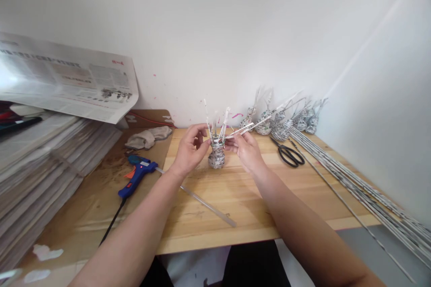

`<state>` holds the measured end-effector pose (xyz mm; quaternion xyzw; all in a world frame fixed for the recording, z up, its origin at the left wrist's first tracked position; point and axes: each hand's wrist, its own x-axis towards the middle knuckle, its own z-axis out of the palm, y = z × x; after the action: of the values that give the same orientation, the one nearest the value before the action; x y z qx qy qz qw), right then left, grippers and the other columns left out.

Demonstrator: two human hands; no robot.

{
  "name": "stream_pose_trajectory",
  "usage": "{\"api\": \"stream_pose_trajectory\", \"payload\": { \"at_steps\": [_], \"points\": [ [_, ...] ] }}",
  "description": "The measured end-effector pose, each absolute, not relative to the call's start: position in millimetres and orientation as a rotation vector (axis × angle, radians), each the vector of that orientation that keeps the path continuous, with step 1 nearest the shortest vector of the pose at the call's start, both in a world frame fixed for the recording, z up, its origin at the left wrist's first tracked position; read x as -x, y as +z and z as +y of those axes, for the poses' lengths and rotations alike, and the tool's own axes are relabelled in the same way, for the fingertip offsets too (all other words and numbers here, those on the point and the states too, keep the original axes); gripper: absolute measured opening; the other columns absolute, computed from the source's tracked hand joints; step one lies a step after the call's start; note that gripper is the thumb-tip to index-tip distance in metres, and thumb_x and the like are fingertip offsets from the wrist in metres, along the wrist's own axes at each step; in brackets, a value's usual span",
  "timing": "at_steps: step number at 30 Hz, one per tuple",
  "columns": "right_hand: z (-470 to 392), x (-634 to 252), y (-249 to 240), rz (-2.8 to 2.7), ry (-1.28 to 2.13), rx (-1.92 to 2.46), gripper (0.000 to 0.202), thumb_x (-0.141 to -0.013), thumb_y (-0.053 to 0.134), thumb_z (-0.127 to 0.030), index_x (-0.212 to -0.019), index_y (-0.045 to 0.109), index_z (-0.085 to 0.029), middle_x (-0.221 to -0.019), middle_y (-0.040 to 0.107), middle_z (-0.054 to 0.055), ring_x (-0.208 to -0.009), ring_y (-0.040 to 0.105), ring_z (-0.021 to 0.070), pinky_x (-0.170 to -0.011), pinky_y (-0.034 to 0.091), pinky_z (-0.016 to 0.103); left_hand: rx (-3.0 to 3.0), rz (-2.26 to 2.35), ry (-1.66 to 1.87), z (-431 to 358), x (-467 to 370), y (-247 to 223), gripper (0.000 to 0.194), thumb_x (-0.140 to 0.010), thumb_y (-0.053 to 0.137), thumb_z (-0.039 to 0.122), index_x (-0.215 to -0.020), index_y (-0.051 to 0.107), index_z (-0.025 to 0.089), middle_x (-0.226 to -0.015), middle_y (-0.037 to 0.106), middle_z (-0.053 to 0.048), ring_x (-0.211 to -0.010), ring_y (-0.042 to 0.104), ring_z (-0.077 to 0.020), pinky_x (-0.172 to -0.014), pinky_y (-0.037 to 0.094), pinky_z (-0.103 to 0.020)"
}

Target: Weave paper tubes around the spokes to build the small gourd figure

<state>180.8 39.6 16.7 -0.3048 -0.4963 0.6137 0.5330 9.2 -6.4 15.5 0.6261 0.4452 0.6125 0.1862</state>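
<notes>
A small woven paper vase [216, 158] stands upright on the wooden table [208, 233], with several rolled paper strips sticking up from its rim. My left hand [191, 149] grips the vase's upper left side, thumb at the rim and fingers curled behind. On the right, my right hand [245, 147] is closed on long paper strips [264, 119] that slant up to the right from the vase's neck. The fingertips of that hand are close to the rim.
Several similar woven vases [280, 128] line the wall at back right, near black scissors [291, 155] and long paper rods [350, 179]. Leftward are a blue glue gun [137, 177] with a clear glue stick, gloves [148, 137], stacked paper [43, 161] and a newspaper sheet [74, 78].
</notes>
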Motion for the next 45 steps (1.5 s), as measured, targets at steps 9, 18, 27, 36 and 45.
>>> {"api": "stream_pose_trajectory", "payload": {
  "at_steps": [9, 18, 27, 36, 45],
  "points": [
    [39, -180, 18, -1.190, 1.444, 0.746, 0.035, -0.075, 0.069, -0.052, -0.085, 0.052, -0.023, -0.081, 0.073, 0.000, -0.076, 0.071, 0.0207, -0.067, 0.057, 0.034, -1.736, 1.256, 1.609, -9, -13, 18, 0.020, -0.083, 0.058, 0.022, -0.098, 0.072, 0.018, -0.089, 0.072, -0.005, -0.072, 0.061, -0.0137, -0.069, 0.050, -0.026],
    [37, -179, 17, -1.189, 1.455, 0.729, 0.034, -0.077, 0.068, -0.051, -0.091, 0.054, -0.024, -0.079, 0.072, 0.000, -0.073, 0.070, 0.0200, -0.067, 0.057, 0.035, -1.666, 1.258, 1.541, -16, -14, 22, 0.026, -0.080, 0.066, 0.030, -0.102, 0.071, 0.017, -0.089, 0.072, -0.006, -0.077, 0.065, -0.0172, -0.070, 0.054, -0.028],
    [35, -173, 15, -1.249, 1.409, 0.715, 0.035, -0.075, 0.069, -0.055, -0.084, 0.053, -0.025, -0.081, 0.072, 0.001, -0.074, 0.071, 0.0223, -0.067, 0.059, 0.038, -1.599, 1.465, 1.552, -18, -22, 31, 0.025, -0.077, 0.070, 0.040, -0.076, 0.074, 0.015, -0.062, 0.066, -0.002, -0.055, 0.054, -0.0126, -0.052, 0.039, -0.023],
    [36, -174, 14, -1.220, 1.481, 0.688, 0.034, -0.074, 0.070, -0.054, -0.080, 0.053, -0.025, -0.076, 0.071, -0.001, -0.076, 0.071, 0.0219, -0.071, 0.060, 0.040, -1.509, 1.313, 1.601, -14, -21, 25, 0.028, -0.082, 0.065, 0.045, -0.079, 0.062, 0.017, -0.063, 0.059, 0.001, -0.053, 0.051, -0.0104, -0.051, 0.042, -0.021],
    [38, -175, 15, -1.157, 1.508, 0.744, 0.030, -0.077, 0.070, -0.049, -0.078, 0.052, -0.024, -0.072, 0.071, -0.001, -0.072, 0.071, 0.0200, -0.069, 0.059, 0.037, -1.614, 1.328, 1.540, -15, -21, 24, 0.025, -0.083, 0.065, 0.042, -0.086, 0.064, 0.017, -0.070, 0.064, 0.000, -0.057, 0.059, -0.0120, -0.055, 0.048, -0.023]
  ]
}}
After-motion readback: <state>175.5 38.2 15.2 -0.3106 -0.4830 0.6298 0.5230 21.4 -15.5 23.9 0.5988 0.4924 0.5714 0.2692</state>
